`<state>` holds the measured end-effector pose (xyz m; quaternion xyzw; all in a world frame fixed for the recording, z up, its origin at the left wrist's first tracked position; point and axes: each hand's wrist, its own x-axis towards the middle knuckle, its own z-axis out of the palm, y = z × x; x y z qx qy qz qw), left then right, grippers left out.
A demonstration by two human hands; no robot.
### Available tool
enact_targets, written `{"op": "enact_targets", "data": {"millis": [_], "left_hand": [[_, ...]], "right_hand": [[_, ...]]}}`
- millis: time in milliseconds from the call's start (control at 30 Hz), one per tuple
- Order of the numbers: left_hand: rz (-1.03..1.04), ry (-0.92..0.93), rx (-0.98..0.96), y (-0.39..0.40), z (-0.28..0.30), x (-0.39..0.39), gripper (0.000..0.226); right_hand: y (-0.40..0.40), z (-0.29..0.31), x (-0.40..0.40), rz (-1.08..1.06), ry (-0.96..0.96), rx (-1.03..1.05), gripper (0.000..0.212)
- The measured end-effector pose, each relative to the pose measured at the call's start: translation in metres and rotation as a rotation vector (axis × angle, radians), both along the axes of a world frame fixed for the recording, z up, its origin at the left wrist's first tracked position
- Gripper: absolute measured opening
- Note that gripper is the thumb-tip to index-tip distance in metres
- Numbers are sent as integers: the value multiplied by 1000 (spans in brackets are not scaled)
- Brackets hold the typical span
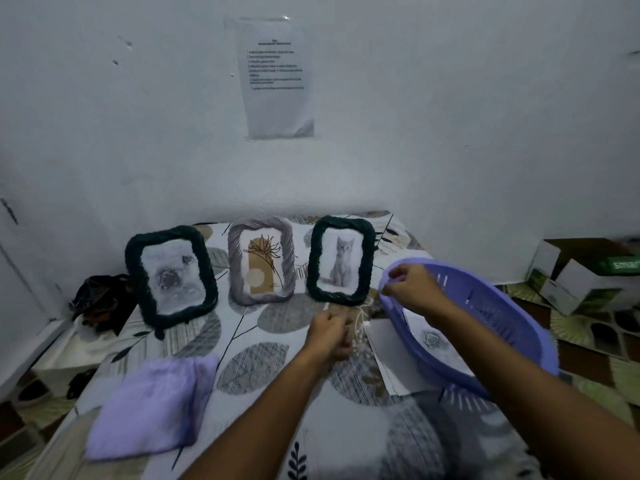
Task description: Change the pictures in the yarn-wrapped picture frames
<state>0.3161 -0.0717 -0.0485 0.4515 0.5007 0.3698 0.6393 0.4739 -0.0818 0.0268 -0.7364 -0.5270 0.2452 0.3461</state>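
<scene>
Cat frame (341, 260) just beyond both hands (330, 336)

Two bare forearms, no sleeves, left hand (329, 336), right hand (410, 284), no rings

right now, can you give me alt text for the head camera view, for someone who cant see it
A person's right hand grips the rim of a tilted purple basket while the left hand holds something pale and blurred. Three yarn-wrapped frames stand on a patterned cloth: a rose picture, a plant design, a kitten.
</scene>
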Motion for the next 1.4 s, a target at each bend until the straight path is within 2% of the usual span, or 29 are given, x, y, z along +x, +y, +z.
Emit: {"op": "enact_targets", "data": {"millis": [100,200,367,433,633,733,867,1400], "left_hand": [[-1,-55,-97,-17,-1,12,17],[-2,-56,-139,-34,2,24,3],[-23,-94,-245,-50,16,35,21],[-8,-127,-289,-52,19,38,25],[39,-46,-307,-53,23,41,22],[16,-45,-338,-51,21,44,38],[-19,-36,-320,-51,21,43,44],[-5,-69,-299,-43,14,48,21]], "right_hand": [[-28,0,-1,65,-23,-128,38],[-45,-1,0,70,-10,-202,39],[-57,-6,2,86,-48,-254,24],[-59,-10,5,80,-26,-252,26],[-60,-12,9,77,57,-235,34],[-60,-13,9,76,68,-227,34],[-60,-15,10,76,90,-220,38],[-60,-11,14,94,133,-246,36]]}}
